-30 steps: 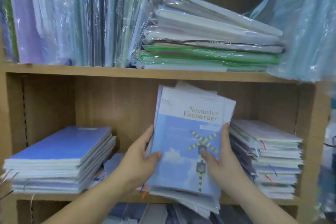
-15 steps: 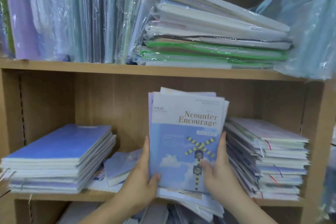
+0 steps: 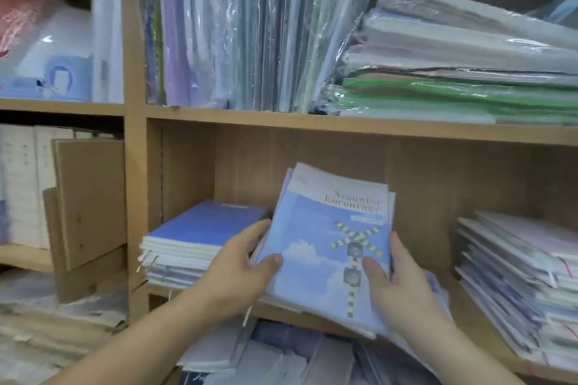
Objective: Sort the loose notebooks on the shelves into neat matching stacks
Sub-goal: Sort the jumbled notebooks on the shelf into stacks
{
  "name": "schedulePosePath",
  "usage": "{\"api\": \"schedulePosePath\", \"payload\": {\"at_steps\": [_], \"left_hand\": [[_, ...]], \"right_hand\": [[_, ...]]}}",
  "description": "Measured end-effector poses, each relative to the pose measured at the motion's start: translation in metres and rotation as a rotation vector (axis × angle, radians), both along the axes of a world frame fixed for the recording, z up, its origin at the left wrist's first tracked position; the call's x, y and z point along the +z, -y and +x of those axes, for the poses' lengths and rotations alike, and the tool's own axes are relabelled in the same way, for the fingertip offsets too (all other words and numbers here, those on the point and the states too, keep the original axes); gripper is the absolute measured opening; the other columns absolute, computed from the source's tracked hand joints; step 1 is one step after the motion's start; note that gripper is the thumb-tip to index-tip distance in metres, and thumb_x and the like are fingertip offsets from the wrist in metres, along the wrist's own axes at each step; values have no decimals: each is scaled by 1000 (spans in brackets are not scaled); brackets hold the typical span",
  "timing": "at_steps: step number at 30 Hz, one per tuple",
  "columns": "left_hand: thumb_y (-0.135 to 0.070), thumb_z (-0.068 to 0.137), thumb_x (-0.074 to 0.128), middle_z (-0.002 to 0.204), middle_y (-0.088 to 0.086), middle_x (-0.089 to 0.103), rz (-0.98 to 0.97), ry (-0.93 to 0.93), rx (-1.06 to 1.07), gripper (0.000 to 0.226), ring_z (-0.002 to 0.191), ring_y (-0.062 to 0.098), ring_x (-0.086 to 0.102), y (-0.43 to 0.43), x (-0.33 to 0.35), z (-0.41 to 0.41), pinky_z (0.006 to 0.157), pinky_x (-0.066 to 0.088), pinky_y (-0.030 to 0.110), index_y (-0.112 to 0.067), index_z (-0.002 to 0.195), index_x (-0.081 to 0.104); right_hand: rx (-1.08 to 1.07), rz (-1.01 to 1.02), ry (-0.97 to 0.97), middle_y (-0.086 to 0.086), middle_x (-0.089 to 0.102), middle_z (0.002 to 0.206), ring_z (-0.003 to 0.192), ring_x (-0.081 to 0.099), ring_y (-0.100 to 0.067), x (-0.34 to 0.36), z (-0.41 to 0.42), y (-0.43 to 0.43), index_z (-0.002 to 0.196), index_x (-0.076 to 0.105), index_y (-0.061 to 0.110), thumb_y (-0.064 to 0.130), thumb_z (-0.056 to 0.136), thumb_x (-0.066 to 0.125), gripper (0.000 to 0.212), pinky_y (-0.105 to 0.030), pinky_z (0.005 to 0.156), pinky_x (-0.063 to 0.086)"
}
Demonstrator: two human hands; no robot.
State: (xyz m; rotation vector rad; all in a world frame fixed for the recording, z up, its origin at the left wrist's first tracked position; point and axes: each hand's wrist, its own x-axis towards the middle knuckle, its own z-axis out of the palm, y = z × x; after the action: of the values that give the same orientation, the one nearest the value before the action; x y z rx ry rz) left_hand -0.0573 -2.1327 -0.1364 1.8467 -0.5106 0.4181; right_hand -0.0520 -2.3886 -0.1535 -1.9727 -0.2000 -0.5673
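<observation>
Gripping a bundle of sky-blue notebooks (image 3: 316, 247) by its two long edges, both hands are closing around it in the middle compartment: the left hand (image 3: 240, 266) is laying its thumb on the front cover with its fingers wrapping behind the left edge, and the right hand (image 3: 403, 284) is pressing its thumb beside the printed crossing signal while its fingers are curling round the right edge. The bundle is leaning top-first toward the back panel (image 3: 438, 184), its upper corners fanning unevenly and its lower edge hanging out past the shelf's front edge (image 3: 162, 291). At nine o'clock, a flat stack of dark blue notebooks (image 3: 203, 228) is sitting just beside the left fingers; whether they are touching it cannot be told. At three o'clock a stretch of bare shelf is lying open before a stepped, ragged-edged stack (image 3: 516, 284). At twelve o'clock, free room is showing beneath the upper shelf board (image 3: 344, 128). At six o'clock loose notebooks (image 3: 281, 359) are crowding the shelf below.
</observation>
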Motion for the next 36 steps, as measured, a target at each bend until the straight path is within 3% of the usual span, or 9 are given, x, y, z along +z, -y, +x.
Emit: {"api": "schedulePosePath", "payload": {"at_steps": [2, 6, 10, 15, 17, 22, 27, 30, 36], "left_hand": [[-11, 99, 63, 109, -19, 75, -27, -42, 79, 32, 101, 5, 72, -32, 10, -7, 90, 59, 33, -37, 118, 65], [-26, 97, 69, 96, -27, 74, -35, -123, 252, 10, 97, -10, 67, -89, 21, 9, 89, 55, 15, -33, 105, 69], [-35, 94, 72, 130, 4, 65, -42, -166, 416, 50, 121, 20, 62, -139, 31, 39, 107, 50, 39, -16, 139, 58], [-39, 96, 67, 101, 3, 70, 212, -94, 653, 26, 98, 24, 67, -168, 33, 64, 83, 55, 35, -21, 114, 66], [-39, 97, 62, 86, -2, 68, 440, -3, 769, 16, 91, 26, 66, -174, 21, 62, 75, 56, 38, -26, 89, 65], [-59, 97, 43, 94, -7, 66, 650, 276, 643, 45, 101, 19, 57, -168, -14, 46, 96, 49, 48, -24, 95, 73], [-33, 93, 60, 123, 4, 63, 556, 437, 588, 35, 122, 26, 54, -119, -27, 26, 99, 48, 42, -14, 121, 69], [-22, 92, 62, 109, -5, 61, 353, 492, 437, 25, 105, 18, 57, -63, -37, 20, 87, 48, 29, -19, 116, 69], [-29, 91, 59, 109, -11, 60, 367, 282, 192, 37, 97, 0, 55, 16, -69, 47, 87, 47, 19, -18, 125, 68]], "right_hand": [[52, 5, -14, 19, 58, 141, 132, 55, -11, 3, 13, -31, 148, 39, 36, 45, 95, 54, 56, -42, 110, 45], [153, 122, -47, 9, 73, 108, 90, 70, -7, 29, 45, -91, 115, 62, 23, 18, 103, 53, 15, -20, 73, 56], [166, 127, -101, -2, 74, 103, 75, 65, -10, 49, 81, -148, 109, 65, 11, 16, 102, 57, 12, -13, 56, 49], [313, 126, -367, 5, 48, 150, 130, 55, -21, 59, 106, -177, 155, 36, 22, 64, 82, 70, 91, -40, 113, 42], [402, -3, -488, 6, 41, 156, 138, 47, -24, 53, 104, -177, 158, 31, 26, 77, 73, 69, 106, -44, 114, 40], [541, -143, -363, 9, 44, 154, 128, 57, -11, 25, 97, -171, 153, 39, 25, 73, 52, 88, 121, -34, 103, 51], [418, -164, -125, 8, 57, 139, 129, 55, -12, 18, 88, -176, 140, 58, 21, 55, 68, 88, 85, -20, 80, 57], [279, -304, -17, 3, 75, 115, 108, 69, -8, 15, 86, -153, 121, 70, 23, 66, 58, 79, 77, -39, 94, 58], [109, -573, -29, 15, 76, 98, 96, 69, 1, 18, 56, -15, 107, 79, 21, 40, 88, 76, 27, -31, 92, 55]]}}
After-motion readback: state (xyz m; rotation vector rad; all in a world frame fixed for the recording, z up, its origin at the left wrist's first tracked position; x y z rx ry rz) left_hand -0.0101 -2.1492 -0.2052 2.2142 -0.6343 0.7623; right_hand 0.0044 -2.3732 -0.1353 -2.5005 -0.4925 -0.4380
